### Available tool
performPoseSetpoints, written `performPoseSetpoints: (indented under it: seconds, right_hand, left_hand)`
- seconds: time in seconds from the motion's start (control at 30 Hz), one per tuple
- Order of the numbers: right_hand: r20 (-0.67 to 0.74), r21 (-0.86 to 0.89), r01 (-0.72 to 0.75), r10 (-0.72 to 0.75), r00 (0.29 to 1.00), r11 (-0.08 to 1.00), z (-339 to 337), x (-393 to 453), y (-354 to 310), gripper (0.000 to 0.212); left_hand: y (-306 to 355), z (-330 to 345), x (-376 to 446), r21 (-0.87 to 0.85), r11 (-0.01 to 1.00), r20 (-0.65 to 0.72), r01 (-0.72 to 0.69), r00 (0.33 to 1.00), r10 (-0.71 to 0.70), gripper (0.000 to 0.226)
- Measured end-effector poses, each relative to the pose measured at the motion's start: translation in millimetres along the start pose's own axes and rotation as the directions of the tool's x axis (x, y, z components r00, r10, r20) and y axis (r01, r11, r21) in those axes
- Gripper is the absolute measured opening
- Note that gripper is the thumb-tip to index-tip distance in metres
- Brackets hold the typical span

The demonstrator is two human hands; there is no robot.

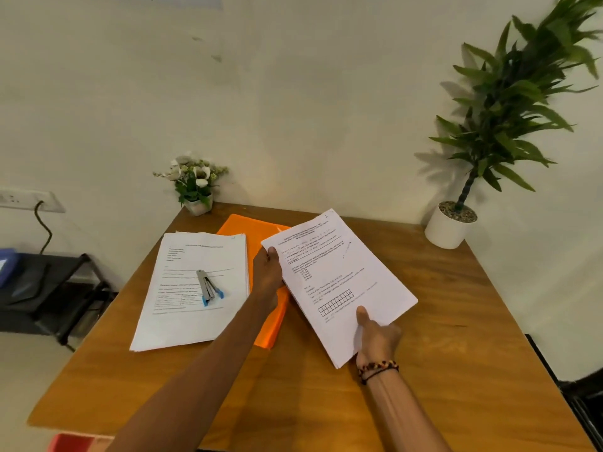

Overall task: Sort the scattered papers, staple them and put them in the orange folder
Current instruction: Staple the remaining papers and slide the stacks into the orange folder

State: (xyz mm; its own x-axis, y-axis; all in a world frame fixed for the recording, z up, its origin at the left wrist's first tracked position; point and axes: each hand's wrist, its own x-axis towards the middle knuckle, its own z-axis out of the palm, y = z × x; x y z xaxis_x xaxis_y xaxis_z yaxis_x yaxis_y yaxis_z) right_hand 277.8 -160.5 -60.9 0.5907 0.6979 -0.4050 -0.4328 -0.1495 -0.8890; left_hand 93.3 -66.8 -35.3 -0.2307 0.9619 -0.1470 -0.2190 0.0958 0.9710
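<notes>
Two stacks: one held stack (339, 282) in both hands, one resting stack (192, 288) flat on the left of the table (456, 321).
Left hand (267, 275): closed on the held stack's left edge near its top corner, thumb on top, fingers hidden beneath.
Right hand (378, 337): pinching the near bottom edge, thumb pressed on the printed face, fingers under the sheets.
Held stack: tilted, its top corner toward the wall; it overlaps the right part of the folder (257, 256). Whether its far end touches the folder or hangs just above it, I cannot tell.
Folder: orange, lying closed between the two stacks; the resting stack's right edge seems to lap over its left side.
Stapler (207, 287): small, grey with blue tips, lying on the resting stack, untouched by either hand.
Handling: loose sheets are light and limp, and they slide over one another; a grip on one edge alone would let the stack sag and fan out. Two opposed edges, as now, keep it square.
Where to hold: near a corner with the thumb on top, leaving the other top corner free for the staple.
Folder handling: thin card, likely slick and flexible; best lifted open by its free long edge.
Risk: sheets slipping out of line before stapling.
Stage: probably squaring this stack; I see no staple in it.
</notes>
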Motion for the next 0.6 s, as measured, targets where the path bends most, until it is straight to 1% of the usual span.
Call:
performPoseSetpoints:
  seconds: [0.07, 0.17, 0.27, 0.3, 0.37, 0.43, 0.47, 0.53, 0.57, 0.6]
  right_hand:
    - [-0.004, -0.008, 0.028, -0.028, 1.0, 1.0, -3, -11, 5, 0.033]
    - [0.009, -0.036, 0.024, -0.024, 1.0, 0.999, -9, -23, 12, 0.042]
    - [0.028, -0.047, 0.016, -0.015, 1.0, 0.999, -18, -20, 7, 0.054]
    - [0.03, -0.061, 0.032, -0.03, 0.999, 0.998, -22, -16, 0, 0.056]
    - [0.054, -0.122, 0.077, -0.071, 0.996, 0.99, -27, -9, -20, 0.055]
    - [0.121, -0.219, 0.146, -0.122, 0.985, 0.965, -26, -2, -41, 0.047]
    - [0.158, -0.298, 0.2, -0.159, 0.975, 0.933, -22, 2, -49, 0.042]
    - [0.247, -0.456, 0.358, -0.271, 0.93, 0.815, -9, 6, -64, 0.034]
    - [0.32, -0.505, 0.463, -0.341, 0.884, 0.728, 0, 7, -69, 0.032]
    - [0.415, -0.525, 0.58, -0.407, 0.814, 0.623, 11, 6, -75, 0.031]
  left_hand:
    - [-6, -4, 2, 0.034, 0.999, -0.029, 0.017, 0.999, -0.016, 0.031]
    - [-9, -8, 2, 0.094, 0.996, -0.072, 0.007, 0.997, 0.0, 0.027]
    - [-7, -16, 7, 0.161, 0.987, -0.099, 0.026, 0.995, -0.01, 0.036]
    - [-5, -19, 8, 0.189, 0.981, -0.09, 0.039, 0.996, -0.023, 0.038]
    - [1, -26, 8, 0.22, 0.974, -0.045, 0.055, 0.998, -0.046, 0.033]
    - [6, -33, 6, 0.231, 0.971, 0.026, 0.055, 0.998, -0.063, 0.026]
    - [7, -36, 6, 0.243, 0.969, 0.071, 0.044, 0.995, -0.063, 0.025]
    - [5, -39, 3, 0.292, 0.956, 0.179, 0.002, 0.982, -0.057, 0.026]
    - [4, -40, 1, 0.333, 0.942, 0.227, -0.03, 0.973, -0.049, 0.026]
    - [1, -39, -1, 0.375, 0.925, 0.263, -0.064, 0.964, -0.04, 0.027]
